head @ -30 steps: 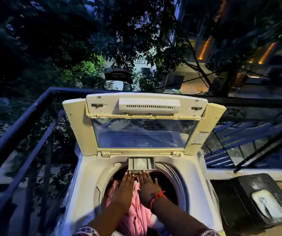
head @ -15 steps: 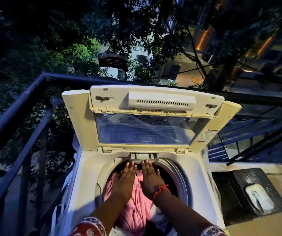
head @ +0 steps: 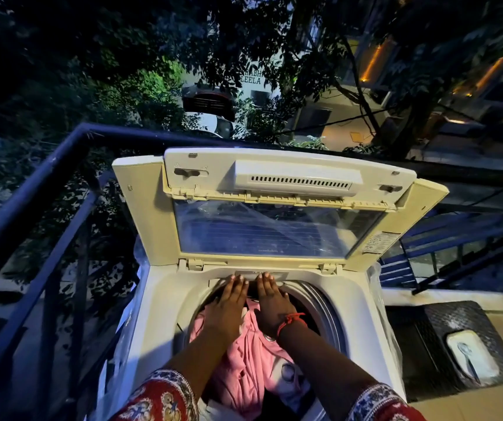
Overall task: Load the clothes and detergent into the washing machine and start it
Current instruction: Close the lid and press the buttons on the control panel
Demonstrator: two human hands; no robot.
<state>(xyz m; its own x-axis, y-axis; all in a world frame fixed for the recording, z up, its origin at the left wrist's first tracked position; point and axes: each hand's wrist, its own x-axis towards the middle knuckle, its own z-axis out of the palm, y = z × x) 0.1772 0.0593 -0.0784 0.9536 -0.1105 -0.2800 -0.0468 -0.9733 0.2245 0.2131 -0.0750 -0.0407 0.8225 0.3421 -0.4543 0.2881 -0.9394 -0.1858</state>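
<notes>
A white top-loading washing machine (head: 159, 302) stands on a balcony with its lid (head: 277, 214) raised upright. Pink clothes (head: 250, 363) fill the drum. At the drum's far rim sits the detergent drawer (head: 261, 274), pushed nearly flush into the machine. My left hand (head: 227, 303) and my right hand (head: 271, 302) lie side by side over the drum, fingers straight, fingertips pressing against the drawer front. A red thread circles my right wrist.
A dark metal railing (head: 31, 189) runs along the left and behind the machine. To the right, on the floor, a dark mat (head: 426, 354) holds a white dish (head: 472, 357) with a spoon. Trees and lit buildings lie beyond.
The detergent drawer, sticking out a second ago, has slid back into the machine under both hands' fingertips. My hands moved forward toward the far rim.
</notes>
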